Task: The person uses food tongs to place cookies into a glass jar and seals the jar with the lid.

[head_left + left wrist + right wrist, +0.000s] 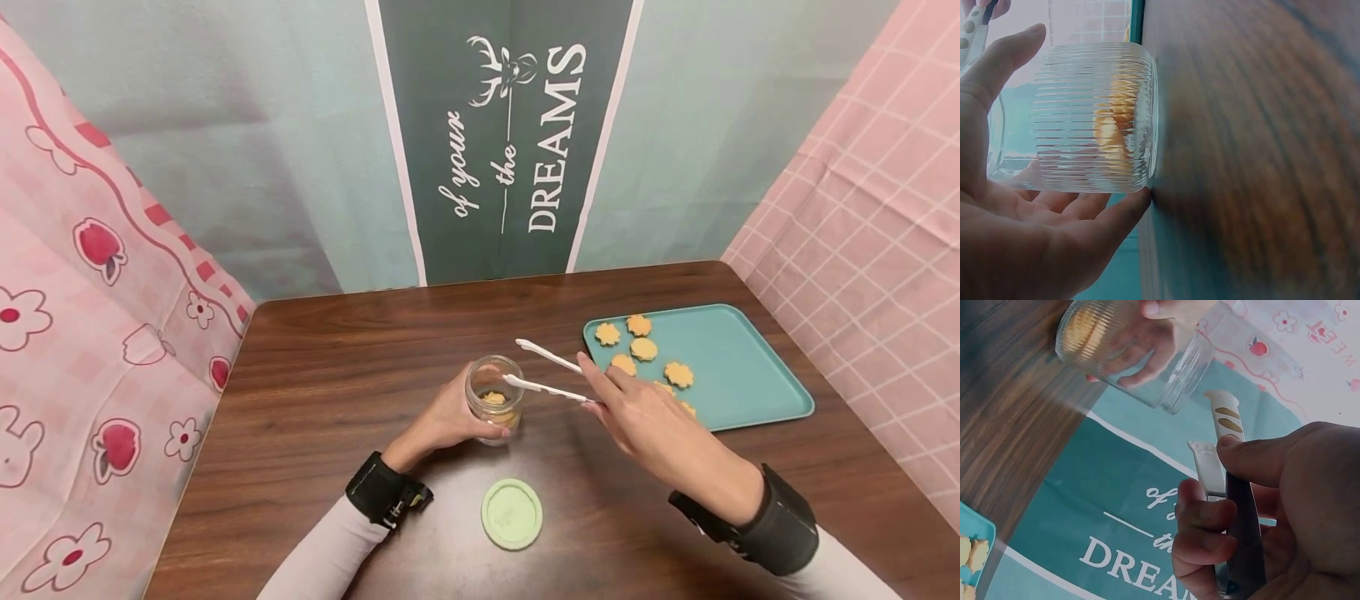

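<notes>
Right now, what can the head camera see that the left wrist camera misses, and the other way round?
Only the head view shows the teal tray of cookies, the green lid, and the right hand gripping white tongs. Only the left wrist view shows the ribbed wall of the glass jar up close, with the fingers reaching under its base. Both show the left hand holding the jar with cookies inside.

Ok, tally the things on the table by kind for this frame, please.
Cookies on the tray: 7 in view, first one
Tray: 1
Glass jar: 1, cookies inside, number unclear
Tongs: 1
Green lid: 1
Total: 11, not counting cookies in the jar
</notes>
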Tool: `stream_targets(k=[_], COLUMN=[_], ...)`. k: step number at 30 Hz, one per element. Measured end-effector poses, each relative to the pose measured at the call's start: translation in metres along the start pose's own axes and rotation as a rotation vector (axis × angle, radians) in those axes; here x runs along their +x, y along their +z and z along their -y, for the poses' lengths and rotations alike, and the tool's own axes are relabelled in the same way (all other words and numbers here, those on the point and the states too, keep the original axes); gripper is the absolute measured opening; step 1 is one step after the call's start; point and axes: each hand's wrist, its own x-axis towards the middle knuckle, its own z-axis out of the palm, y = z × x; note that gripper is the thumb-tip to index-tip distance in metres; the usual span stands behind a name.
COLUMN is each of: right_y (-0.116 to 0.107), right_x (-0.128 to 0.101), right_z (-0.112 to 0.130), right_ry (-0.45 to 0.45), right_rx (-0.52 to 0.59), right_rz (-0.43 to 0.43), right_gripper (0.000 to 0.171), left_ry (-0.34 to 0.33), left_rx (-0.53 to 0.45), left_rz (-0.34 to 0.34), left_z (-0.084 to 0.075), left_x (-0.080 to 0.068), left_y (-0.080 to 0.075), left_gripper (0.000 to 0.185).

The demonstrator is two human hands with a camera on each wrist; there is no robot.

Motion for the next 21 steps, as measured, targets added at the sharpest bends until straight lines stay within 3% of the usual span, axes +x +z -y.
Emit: stream_targets(k=[21], right_y=[-0.004], right_x=[-0.010], right_z=[-0.012], right_ry=[0.029], right_rx=[-0.024], right_rz=[-0.025], right_gripper=[0.069], left_ry=[0.000], left_rx=[0.039], left_rz=[-0.009], left_z=[-0.001], left_x=[-0.001], left_y=[-0.001], left_gripper=[0.092])
